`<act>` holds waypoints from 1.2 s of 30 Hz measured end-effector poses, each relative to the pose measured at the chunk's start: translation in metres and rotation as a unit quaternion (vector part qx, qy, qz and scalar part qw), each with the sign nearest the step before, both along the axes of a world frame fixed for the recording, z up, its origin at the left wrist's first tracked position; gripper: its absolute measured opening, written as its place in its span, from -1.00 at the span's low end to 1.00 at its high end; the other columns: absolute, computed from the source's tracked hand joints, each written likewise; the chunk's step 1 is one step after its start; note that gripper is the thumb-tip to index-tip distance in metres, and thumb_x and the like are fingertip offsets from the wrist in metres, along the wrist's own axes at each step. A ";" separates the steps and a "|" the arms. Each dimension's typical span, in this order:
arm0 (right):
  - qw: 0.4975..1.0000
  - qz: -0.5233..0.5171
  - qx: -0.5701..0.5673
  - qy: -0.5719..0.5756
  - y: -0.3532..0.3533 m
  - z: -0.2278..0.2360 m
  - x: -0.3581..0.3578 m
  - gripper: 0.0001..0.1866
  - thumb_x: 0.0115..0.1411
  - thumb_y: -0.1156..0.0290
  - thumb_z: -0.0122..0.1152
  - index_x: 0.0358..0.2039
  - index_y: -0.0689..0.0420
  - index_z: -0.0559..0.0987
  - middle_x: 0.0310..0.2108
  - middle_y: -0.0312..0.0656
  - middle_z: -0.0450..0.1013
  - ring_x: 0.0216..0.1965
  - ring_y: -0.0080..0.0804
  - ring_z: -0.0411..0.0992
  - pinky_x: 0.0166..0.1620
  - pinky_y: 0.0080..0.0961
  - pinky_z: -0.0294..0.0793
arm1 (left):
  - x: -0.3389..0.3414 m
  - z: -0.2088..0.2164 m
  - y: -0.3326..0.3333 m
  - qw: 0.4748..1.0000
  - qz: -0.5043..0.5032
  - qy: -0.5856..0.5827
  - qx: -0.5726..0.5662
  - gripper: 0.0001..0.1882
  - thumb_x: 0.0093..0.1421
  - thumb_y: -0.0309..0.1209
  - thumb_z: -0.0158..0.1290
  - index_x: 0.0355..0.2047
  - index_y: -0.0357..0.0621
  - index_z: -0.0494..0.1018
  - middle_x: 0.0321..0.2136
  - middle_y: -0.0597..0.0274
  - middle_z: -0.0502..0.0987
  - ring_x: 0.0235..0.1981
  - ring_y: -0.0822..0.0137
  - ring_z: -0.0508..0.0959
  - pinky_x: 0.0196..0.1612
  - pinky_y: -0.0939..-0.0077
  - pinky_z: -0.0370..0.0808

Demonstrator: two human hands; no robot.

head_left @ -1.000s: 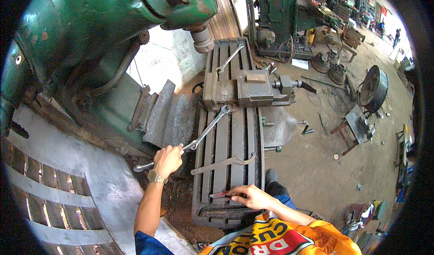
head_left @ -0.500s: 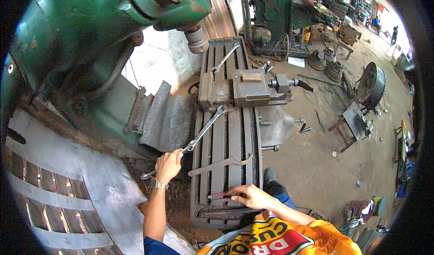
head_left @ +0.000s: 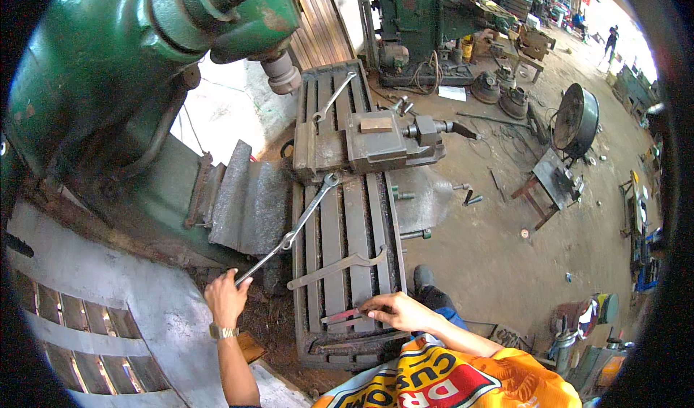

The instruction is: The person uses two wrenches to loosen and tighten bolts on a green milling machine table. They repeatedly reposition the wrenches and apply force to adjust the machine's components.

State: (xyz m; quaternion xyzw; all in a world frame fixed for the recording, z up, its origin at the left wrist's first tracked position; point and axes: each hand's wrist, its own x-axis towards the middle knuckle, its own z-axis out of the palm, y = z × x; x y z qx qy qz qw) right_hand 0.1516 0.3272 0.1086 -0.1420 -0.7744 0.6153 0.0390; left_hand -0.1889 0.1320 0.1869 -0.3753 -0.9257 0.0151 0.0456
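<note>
My left hand (head_left: 226, 299) is closed round the near end of a long chrome wrench (head_left: 262, 263). This wrench meets a second wrench (head_left: 311, 209) end to end, and the second one's head sits at the base of the machine vise (head_left: 372, 144). My right hand (head_left: 394, 312) rests low over the slotted milling table (head_left: 336, 234), fingers closed at a thin tool with red on it (head_left: 341, 315), whose kind I cannot make out. Between the hands a grey hook spanner (head_left: 336, 269) lies across the slots. Beyond the vise lies another wrench (head_left: 335, 97).
The green milling machine head (head_left: 144, 39) overhangs at upper left. Beside the table stands a bent metal sheet (head_left: 246, 202). The vise handle (head_left: 459, 129) sticks out to the right. On the floor are a small stand (head_left: 553, 180) and a round black drum (head_left: 576, 121).
My left hand has slid from the joint of the two wrenches down and left to the near wrench's end. My right hand stays by the red tool. The whole view has shifted slightly.
</note>
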 end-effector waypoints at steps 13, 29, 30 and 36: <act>0.999 0.020 -0.015 0.029 -0.004 0.009 -0.016 -0.72 0.34 0.32 0.14 -0.03 0.20 0.58 -0.18 0.08 0.59 -0.14 -0.02 0.58 -0.06 -0.23 0.52 | -0.001 -0.028 -0.041 0.968 -0.068 -0.073 0.229 -0.57 0.17 -0.13 0.24 -0.57 -0.30 0.51 -0.61 -0.14 0.49 -0.52 -0.22 0.50 -0.46 0.02 0.35; 0.999 0.018 -0.007 0.031 -0.005 0.002 -0.009 -0.71 0.34 0.33 0.16 -0.02 0.22 0.58 -0.22 0.10 0.59 -0.15 0.01 0.58 -0.07 -0.23 0.53 | 0.105 -0.025 -0.018 0.967 0.060 -0.030 0.247 -0.65 0.24 -0.24 0.19 -0.55 -0.27 0.53 -0.64 -0.17 0.47 -0.57 -0.20 0.50 -0.48 0.03 0.34; 0.999 0.017 -0.003 0.042 -0.005 0.002 -0.010 -0.71 0.33 0.34 0.16 -0.02 0.23 0.58 -0.22 0.10 0.60 -0.15 0.01 0.59 -0.07 -0.23 0.53 | 0.111 -0.025 -0.016 0.961 0.070 -0.061 0.259 -0.66 0.25 -0.25 0.18 -0.54 -0.28 0.53 -0.65 -0.17 0.47 -0.58 -0.19 0.50 -0.48 0.04 0.35; 0.999 0.026 -0.009 0.040 -0.006 0.002 -0.010 -0.71 0.33 0.34 0.17 -0.02 0.22 0.58 -0.22 0.10 0.59 -0.16 -0.01 0.59 -0.07 -0.23 0.53 | 0.133 -0.021 -0.005 0.941 0.099 -0.176 0.272 -0.72 0.30 -0.27 0.12 -0.38 -0.26 0.61 -0.67 -0.17 0.44 -0.64 -0.15 0.43 -0.49 0.11 0.34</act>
